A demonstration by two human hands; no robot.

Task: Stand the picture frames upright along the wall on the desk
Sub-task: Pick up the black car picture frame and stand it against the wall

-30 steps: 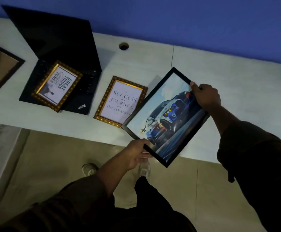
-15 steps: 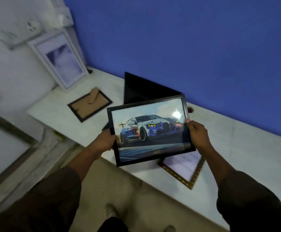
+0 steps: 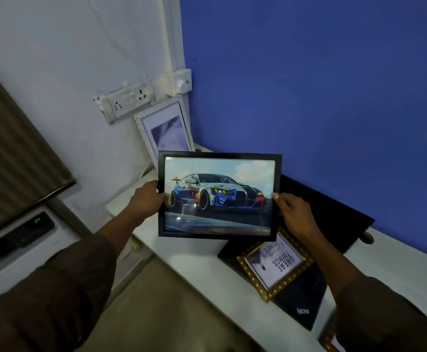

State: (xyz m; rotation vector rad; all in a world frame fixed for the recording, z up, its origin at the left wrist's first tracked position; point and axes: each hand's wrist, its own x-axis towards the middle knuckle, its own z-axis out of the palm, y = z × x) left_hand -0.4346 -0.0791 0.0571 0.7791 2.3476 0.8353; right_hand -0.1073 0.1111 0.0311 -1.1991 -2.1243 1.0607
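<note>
I hold a black-framed car picture (image 3: 219, 195) upright in the air above the left end of the white desk (image 3: 207, 262). My left hand (image 3: 147, 200) grips its left edge and my right hand (image 3: 293, 214) grips its right edge. Behind it, a white patterned frame (image 3: 165, 128) stands upright in the corner against the wall. A gold frame (image 3: 274, 262) with the words "Great Things" lies flat on the keyboard of an open black laptop (image 3: 306, 295). The corner of another gold frame (image 3: 330, 339) shows at the bottom right.
The blue wall (image 3: 309, 85) runs behind the desk and a white wall with a socket strip (image 3: 128, 100) is on the left. A white appliance (image 3: 21, 237) with a green light sits low on the left. Brown floor lies below the desk edge.
The view has swung left toward the corner. The car picture has risen and turned level and upright, now in front of the white patterned frame. Both hands keep their hold on it.
</note>
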